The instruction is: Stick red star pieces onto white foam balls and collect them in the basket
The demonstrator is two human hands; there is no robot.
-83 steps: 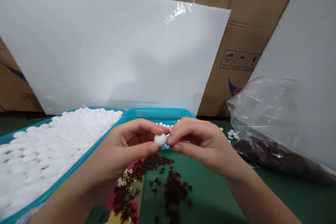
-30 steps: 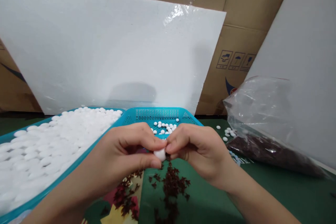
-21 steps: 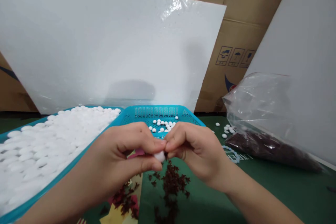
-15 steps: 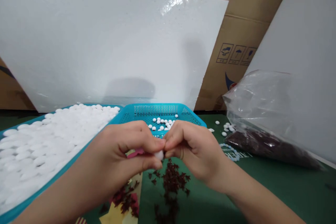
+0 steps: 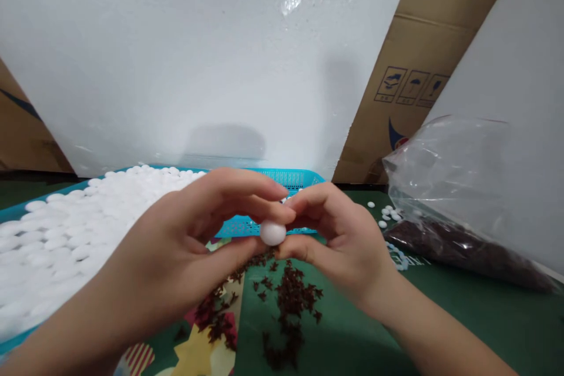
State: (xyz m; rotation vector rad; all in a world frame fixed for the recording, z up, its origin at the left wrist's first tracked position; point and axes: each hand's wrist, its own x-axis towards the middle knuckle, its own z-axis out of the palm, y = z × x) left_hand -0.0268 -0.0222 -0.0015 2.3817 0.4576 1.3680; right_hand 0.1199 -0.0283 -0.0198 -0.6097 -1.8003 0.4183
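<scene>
White ball (image 5: 273, 233) held between both half-closed hands (image 5: 174, 241), above reddish-brown bits (image 5: 294, 291).

Green table (image 5: 467, 329) passable near right, plastic bag (image 5: 458, 188) blocking beyond

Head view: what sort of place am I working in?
Probably a small handwork or packing station: a blue tray full of white pieces, dark reddish-brown bits scattered on a green surface, and cardboard with handling symbols behind.
</scene>
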